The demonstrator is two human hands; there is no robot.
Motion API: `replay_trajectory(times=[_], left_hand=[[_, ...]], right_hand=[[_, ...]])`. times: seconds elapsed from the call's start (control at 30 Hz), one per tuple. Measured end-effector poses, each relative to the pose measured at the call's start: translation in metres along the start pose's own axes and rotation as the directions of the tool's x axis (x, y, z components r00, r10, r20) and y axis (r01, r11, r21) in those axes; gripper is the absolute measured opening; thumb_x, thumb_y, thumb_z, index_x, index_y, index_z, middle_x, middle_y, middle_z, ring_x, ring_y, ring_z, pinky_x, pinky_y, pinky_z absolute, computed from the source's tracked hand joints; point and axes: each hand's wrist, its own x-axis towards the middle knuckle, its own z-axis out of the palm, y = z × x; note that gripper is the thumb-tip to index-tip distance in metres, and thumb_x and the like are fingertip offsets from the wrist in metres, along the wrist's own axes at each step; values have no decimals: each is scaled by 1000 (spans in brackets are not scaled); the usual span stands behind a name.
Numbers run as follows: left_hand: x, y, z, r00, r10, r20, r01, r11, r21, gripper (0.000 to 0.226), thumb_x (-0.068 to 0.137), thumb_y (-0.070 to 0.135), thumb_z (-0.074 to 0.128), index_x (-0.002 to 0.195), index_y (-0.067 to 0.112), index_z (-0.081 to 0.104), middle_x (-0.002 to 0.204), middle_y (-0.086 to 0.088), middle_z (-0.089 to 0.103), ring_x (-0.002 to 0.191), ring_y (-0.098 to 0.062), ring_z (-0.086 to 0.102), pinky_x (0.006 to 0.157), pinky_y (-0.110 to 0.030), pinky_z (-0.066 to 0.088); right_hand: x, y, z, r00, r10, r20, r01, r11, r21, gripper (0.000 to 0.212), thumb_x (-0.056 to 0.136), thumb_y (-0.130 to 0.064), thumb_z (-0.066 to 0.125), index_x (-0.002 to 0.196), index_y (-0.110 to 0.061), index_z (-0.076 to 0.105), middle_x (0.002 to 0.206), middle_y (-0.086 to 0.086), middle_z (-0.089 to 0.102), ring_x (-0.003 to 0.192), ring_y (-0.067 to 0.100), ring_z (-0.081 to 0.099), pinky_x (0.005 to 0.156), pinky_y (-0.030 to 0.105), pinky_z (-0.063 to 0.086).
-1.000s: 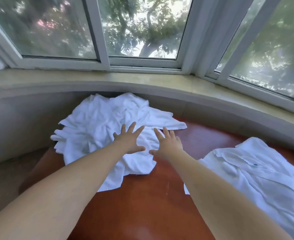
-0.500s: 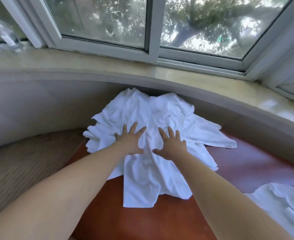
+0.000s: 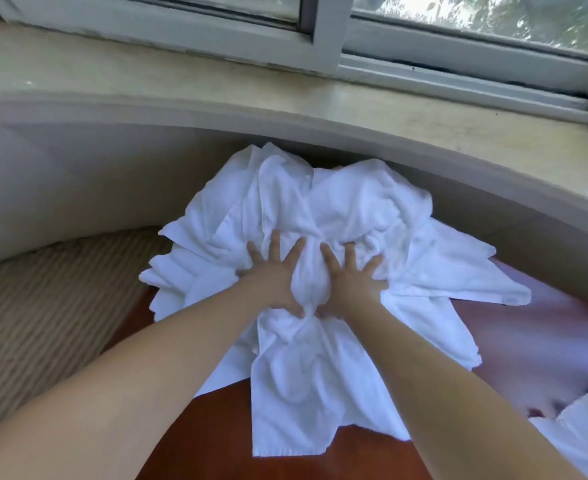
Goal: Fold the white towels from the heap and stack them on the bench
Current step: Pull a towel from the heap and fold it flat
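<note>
A heap of crumpled white towels (image 3: 354, 209) lies on the red-brown bench (image 3: 216, 438), pushed against the curved wall under the window. One towel hangs forward from the heap toward me. My left hand (image 3: 271, 275) and my right hand (image 3: 351, 282) rest side by side on the middle of the heap. Their fingers are spread and straight and press into the cloth. A ridge of towel is bunched up between the two hands, with the thumbs close together at its near end.
More white cloth (image 3: 583, 431) lies on the bench at the lower right edge. A beige stone sill (image 3: 147, 81) curves above the heap, below the window frame (image 3: 323, 32). Ribbed beige carpet (image 3: 43, 306) lies left of the bench.
My view has swung left and down onto the heap. Both hands have pushed forward into the towels, and cloth has bunched up between them. The other white cloth has slid to the right edge.
</note>
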Motion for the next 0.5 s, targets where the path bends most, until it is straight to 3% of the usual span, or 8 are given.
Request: replay_trajectory(times=[0.13,0.23,0.37,0.5], left_hand=[[0,8,5,1000,6,-22,-5,999,38,145,71,54,86,148,46,-36,158,-1,-43,147,-58,-20,107,-68,39],[-5,18,15,993,-10,-115,14,999,29,122,85,36,78,157,40,-21,164,-9,-25,148,-57,-3,106,-59,45],[-18,20,28,952,8,-307,7,999,49,91,90,20,67,159,36,9,158,-13,13,129,-45,39,89,-42,48],[-40,24,29,930,-5,-369,-9,999,-35,74,90,15,65,149,38,28,141,-9,28,111,-36,46,74,-35,41]], right_hand=[[-4,5,0,999,-19,-50,20,999,30,123,71,-58,82,156,-51,-7,164,-6,-10,147,56,-1,105,68,36],[-15,4,5,988,-29,-149,34,999,31,104,79,-51,80,158,-42,12,162,-4,9,145,54,14,104,60,41],[-36,1,16,952,-37,-304,47,999,26,66,92,-32,69,148,-30,34,149,-3,32,126,42,42,88,45,48],[-57,5,17,928,-43,-369,94,988,122,42,94,-16,57,134,-23,46,133,-1,43,102,34,51,74,40,48]])
